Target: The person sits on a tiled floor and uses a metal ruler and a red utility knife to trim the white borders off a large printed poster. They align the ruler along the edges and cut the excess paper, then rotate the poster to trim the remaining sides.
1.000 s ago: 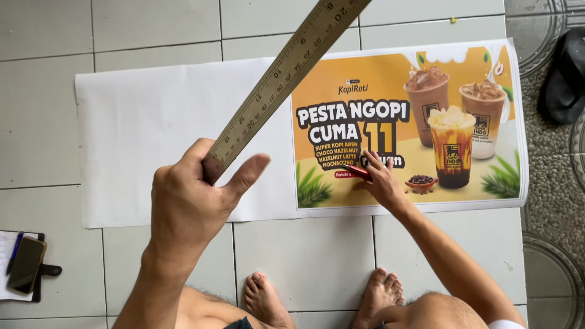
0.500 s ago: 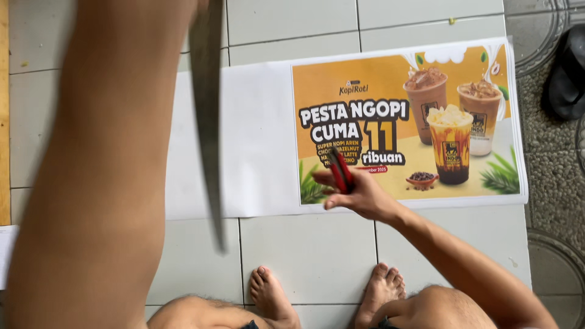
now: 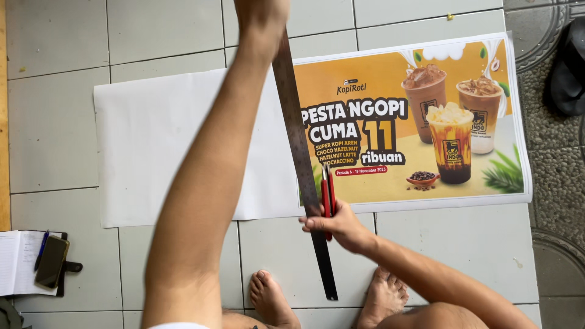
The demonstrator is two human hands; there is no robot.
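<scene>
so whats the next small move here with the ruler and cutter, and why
Probably press the steel ruler flat along the poster's left printed edge. The left hand holds its far end, the right hand grips a red cutter beside it, and the ruler lies roughly on that edge.

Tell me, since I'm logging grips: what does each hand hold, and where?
The right hand holds a red cutter by its lower end. The left hand presses the metal ruler near its far end.

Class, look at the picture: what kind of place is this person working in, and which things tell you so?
Probably the floor of a home or small print workshop: pale floor tiles, bare feet, a printed poster spread flat, and a long metal ruler laid along it.
</scene>
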